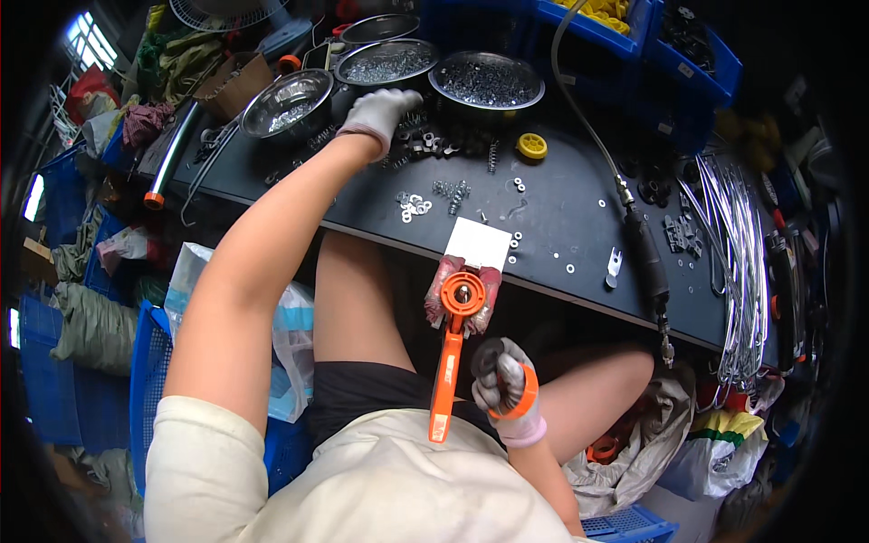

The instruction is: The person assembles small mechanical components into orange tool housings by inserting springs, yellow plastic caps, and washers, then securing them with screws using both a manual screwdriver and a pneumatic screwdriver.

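Observation:
My left hand (385, 116), in a white glove, reaches over the table's far left among small black parts (430, 143), beside the metal bowls. Its fingers are bent together; what they may hold is hidden. Down at my lap, my right hand (507, 394), also gloved, is closed round a round black part (489, 357) and an orange ring (525, 394). Left of it, an orange plastic piece (446, 385) with a ring head and a long handle rests on a fixture with worn reddish sides (444, 281). A white plate (480, 242) lies behind that ring.
Metal bowls of small hardware (486, 81) line the back. Springs (453, 193), white washers (415, 208) and a yellow wheel (532, 146) lie on the dark table (561, 217). A black air screwdriver (645, 258) hangs at the right, near bent metal rods (747, 271). Blue bins (688, 63) stand behind.

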Motion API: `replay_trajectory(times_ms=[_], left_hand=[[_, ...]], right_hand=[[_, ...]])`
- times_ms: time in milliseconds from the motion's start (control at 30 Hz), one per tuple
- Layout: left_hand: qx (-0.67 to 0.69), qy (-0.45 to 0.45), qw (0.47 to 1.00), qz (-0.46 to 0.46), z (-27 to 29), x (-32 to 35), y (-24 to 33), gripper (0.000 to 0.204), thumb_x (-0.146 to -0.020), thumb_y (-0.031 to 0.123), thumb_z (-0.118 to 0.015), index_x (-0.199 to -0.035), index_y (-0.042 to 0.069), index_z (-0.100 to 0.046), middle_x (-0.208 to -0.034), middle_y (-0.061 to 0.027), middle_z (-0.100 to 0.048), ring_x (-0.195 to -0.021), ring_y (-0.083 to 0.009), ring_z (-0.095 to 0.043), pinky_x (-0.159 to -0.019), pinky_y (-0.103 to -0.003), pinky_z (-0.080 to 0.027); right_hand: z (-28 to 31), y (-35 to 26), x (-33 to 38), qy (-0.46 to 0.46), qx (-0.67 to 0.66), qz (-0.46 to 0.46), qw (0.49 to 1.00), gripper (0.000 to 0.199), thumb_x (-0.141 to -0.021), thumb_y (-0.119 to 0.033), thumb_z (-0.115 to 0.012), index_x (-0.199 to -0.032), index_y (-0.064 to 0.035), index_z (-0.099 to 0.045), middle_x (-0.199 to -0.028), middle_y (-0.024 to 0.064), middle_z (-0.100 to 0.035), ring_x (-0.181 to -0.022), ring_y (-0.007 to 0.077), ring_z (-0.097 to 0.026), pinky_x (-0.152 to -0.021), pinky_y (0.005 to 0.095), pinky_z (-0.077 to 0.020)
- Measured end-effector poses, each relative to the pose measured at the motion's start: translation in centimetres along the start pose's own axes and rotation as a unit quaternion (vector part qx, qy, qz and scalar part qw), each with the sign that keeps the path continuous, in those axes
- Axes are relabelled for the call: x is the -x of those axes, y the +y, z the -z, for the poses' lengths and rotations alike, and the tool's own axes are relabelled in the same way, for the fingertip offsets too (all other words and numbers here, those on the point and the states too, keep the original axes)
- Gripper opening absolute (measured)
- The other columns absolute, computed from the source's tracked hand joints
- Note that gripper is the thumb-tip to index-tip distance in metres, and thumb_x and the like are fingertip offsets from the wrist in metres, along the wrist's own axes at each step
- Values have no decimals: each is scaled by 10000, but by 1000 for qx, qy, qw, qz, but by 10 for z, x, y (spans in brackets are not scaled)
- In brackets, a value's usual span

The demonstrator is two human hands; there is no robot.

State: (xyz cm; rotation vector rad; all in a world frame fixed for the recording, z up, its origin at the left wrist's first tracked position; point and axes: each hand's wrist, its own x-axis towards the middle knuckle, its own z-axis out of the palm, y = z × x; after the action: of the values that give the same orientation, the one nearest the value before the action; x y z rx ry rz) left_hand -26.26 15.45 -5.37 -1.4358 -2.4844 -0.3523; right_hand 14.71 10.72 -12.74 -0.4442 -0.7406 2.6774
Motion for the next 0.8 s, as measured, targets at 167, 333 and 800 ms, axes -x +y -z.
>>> replay_trajectory(times_ms=[167, 333, 800], left_hand=[[437, 16, 899, 23, 58, 25, 18, 526, -860, -110, -488, -1341, 104, -496, -1183, -70, -615, -1001, -152, -594, -939, -258, -444], [500, 0, 866, -4, 112, 154, 115, 437, -863, 46, -593, -1285, -20, -506, -1129, -92, -589, -999, -152, -616, -903, -279, -482], [268, -28, 952, -149, 52, 206, 124, 487, -737, 209, -753, -1185, 63, -632, -1251, -133, -576, -1215, -339, -484, -1040, -427, -361]], right_hand=[[-6, 8, -3, -97, 30, -45, 994, 324, -875, -301, -677, -970, -15, -555, -722, 54, -590, -488, 84, -500, -464, 209, -418], [-3, 10, -10, -107, -9, -44, 993, 239, -870, -211, -662, -964, -17, -557, -751, 87, -622, -504, 95, -521, -459, 223, -440], [-47, -69, -38, 163, 423, 252, 855, 160, -792, -9, -675, -942, 37, -642, -849, 70, -672, -732, 96, -612, -670, 235, -496]])
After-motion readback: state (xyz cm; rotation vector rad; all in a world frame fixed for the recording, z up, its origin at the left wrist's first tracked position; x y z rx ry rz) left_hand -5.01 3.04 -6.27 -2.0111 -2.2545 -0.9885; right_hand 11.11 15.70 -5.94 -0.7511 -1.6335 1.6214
